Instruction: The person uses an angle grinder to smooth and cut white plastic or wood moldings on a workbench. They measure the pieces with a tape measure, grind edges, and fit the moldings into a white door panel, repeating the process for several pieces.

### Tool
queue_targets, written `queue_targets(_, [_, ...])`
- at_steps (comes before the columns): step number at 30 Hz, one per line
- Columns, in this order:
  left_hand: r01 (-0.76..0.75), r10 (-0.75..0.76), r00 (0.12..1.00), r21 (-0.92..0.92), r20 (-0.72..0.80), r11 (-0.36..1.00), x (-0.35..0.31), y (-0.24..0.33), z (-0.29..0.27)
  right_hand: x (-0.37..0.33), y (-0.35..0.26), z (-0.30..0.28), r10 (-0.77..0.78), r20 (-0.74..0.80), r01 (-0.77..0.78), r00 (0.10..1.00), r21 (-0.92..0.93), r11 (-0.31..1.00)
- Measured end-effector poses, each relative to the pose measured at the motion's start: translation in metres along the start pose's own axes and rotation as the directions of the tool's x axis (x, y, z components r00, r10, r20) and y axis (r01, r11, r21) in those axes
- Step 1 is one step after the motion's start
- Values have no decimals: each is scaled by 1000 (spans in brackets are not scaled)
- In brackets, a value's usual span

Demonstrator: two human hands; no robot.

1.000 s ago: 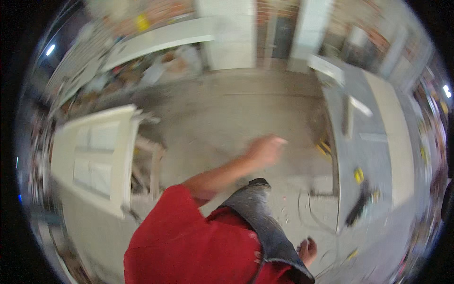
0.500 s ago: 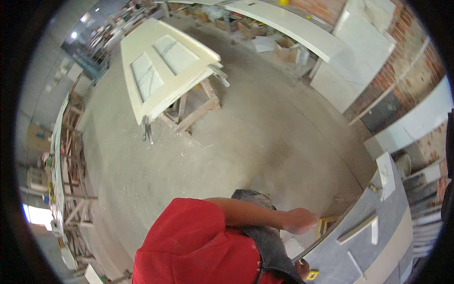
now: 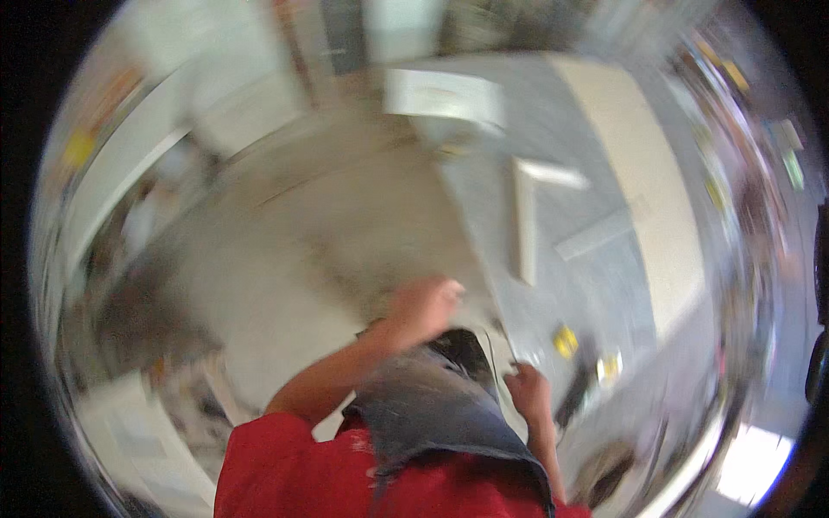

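The picture is smeared by motion. My left hand (image 3: 423, 306) swings out in front of me over the concrete floor (image 3: 285, 259), fingers curled, with nothing visible in it. My right hand (image 3: 528, 388) hangs low by my grey trouser leg (image 3: 432, 406), close to the near edge of a grey workbench (image 3: 604, 285). Blur hides whether it holds anything. A dark tool (image 3: 577, 384) and two small yellow items (image 3: 566, 339) lie on the bench just right of that hand. My red shirt (image 3: 294, 475) fills the bottom.
White strips (image 3: 523, 220) and a long pale board (image 3: 648, 198) lie on the bench. A white panel (image 3: 445, 93) sits at its far end. White doors or boards (image 3: 129, 173) line the left side, with clutter at lower left (image 3: 147, 319).
The view has swung sharply back toward the workbench on the right. The white door on trestles has left view. My left hand is still held out in front, and my right hand now shows.
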State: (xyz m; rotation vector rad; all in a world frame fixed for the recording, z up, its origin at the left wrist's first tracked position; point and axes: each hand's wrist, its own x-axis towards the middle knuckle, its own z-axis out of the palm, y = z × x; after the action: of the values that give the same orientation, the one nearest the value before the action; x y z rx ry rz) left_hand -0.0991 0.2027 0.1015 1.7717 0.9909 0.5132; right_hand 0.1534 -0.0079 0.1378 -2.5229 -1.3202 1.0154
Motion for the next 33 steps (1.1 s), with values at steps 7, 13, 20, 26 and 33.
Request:
queue_targets(7, [-273, 213, 954, 325, 210, 905, 141, 54, 70, -75, 63, 7, 461, -230, -344, 857, 411, 844])
queue_targets(13, [-379, 248, 916, 480, 315, 791, 230, 70, 175, -124, 74, 34, 708, -297, -454, 641, 597, 662])
queue_targets(20, [-82, -36, 989, 735, 143, 673, 309, 48, 258, -120, 180, -24, 729, -347, -432, 589, 627, 648])
queue_targets(26, [106, -304, 923, 602, 236, 791, 275, 88, 259, -79, 210, -36, 525, -315, -269, 791, 593, 759])
queue_targets(33, [378, -460, 828, 287, 320, 880, 117, 50, 227, 16, 163, -36, 49, -355, 87, 934, 359, 929])
